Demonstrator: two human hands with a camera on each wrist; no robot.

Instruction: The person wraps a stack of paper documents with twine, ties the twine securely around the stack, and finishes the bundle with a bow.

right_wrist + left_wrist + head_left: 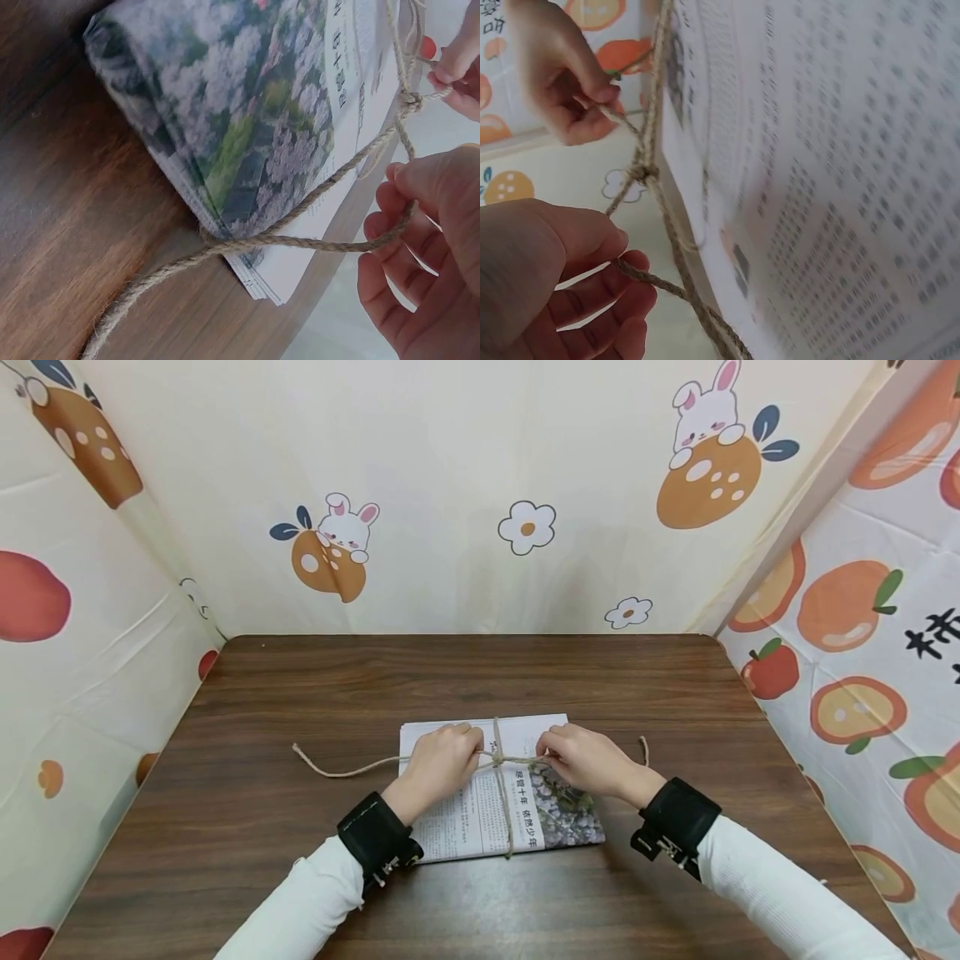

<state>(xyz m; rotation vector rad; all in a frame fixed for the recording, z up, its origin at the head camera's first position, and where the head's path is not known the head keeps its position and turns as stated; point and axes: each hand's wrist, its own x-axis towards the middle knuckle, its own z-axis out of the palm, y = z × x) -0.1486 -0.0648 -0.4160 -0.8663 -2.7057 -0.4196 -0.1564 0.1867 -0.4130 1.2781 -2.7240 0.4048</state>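
Observation:
A folded stack of newspapers (465, 822) lies on the table, with jute twine (667, 225) wound around it both ways. Where the strands cross on top sits a knot (410, 100). To the left of it, my left hand (444, 764) pinches one strand between thumb and forefinger. On the other side, my right hand (588, 760) pinches the opposite strand the same way. Both hands are just above the paper. One loose twine end trails left over the table; the other shows beyond my right wrist. The right wrist view shows a blossom photo (240, 127) on the top sheet.
The brown wood-grain table (300, 852) extends on all sides of the stack. A cream cloth (450, 460) with rabbits and flowers hangs behind it. Fruit-printed cloths (795, 752) stand along the left and right edges. Each wrist wears a black band (372, 839).

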